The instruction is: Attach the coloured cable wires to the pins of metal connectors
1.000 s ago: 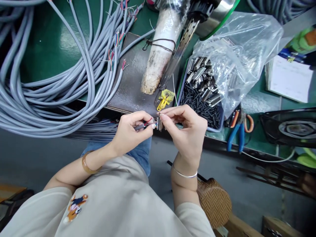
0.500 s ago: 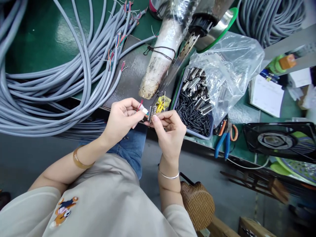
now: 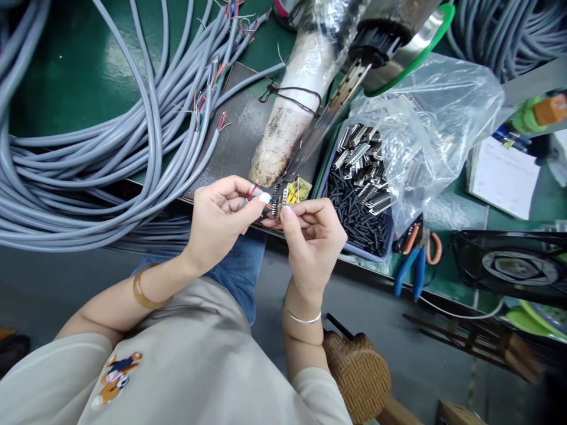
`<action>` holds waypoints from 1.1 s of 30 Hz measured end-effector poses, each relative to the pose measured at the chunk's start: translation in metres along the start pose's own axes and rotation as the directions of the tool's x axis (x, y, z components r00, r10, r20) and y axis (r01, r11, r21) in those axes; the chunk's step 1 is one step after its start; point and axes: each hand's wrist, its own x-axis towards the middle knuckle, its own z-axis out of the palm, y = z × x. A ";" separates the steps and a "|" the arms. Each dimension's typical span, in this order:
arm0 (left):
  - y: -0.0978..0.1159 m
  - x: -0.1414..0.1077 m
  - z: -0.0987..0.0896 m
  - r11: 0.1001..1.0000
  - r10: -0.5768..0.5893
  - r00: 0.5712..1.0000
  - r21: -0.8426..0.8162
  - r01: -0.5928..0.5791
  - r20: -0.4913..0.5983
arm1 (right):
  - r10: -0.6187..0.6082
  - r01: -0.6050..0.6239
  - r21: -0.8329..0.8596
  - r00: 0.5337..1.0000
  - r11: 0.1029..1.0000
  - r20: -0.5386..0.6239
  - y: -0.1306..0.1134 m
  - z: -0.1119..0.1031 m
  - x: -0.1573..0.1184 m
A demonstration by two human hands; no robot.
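Thin coloured wires are pinched between the thumb and fingers of my left hand. My right hand grips a small metal multi-pin connector by its lower end. The wire ends meet the connector's pin side; whether any is fixed there is too small to tell. Just beyond the connector reaches the narrow metal tip of a soldering iron, slanting down from a dark holder. A yellow sponge lies right behind my right fingers. Beside the iron stands a thick, wrapped white tube with a scorched end.
Many grey cables with stripped ends spread over the green bench on the left. On the right a bin holds metal connectors and black sleeves under a plastic bag. Beyond are blue-handled pliers, a fan and paper.
The view has shifted slightly, so the bench items on the right appear farther right. Both hands keep their holds; the connector sits a little closer to the iron's tip.
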 end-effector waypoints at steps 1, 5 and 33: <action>0.001 0.000 0.000 1.000 0.000 1.000 0.003 0.000 0.002 | -0.001 0.001 0.007 1.000 1.000 -0.002 0.000 0.000 0.000; 0.003 0.001 0.000 1.000 -0.007 1.000 0.025 0.007 0.001 | 0.008 -0.008 0.000 1.000 1.000 0.023 0.001 0.001 -0.001; 0.002 -0.015 -0.026 0.946 -0.176 0.907 -0.190 0.264 0.383 | -0.807 0.718 -0.523 0.584 0.459 0.092 0.021 -0.015 -0.031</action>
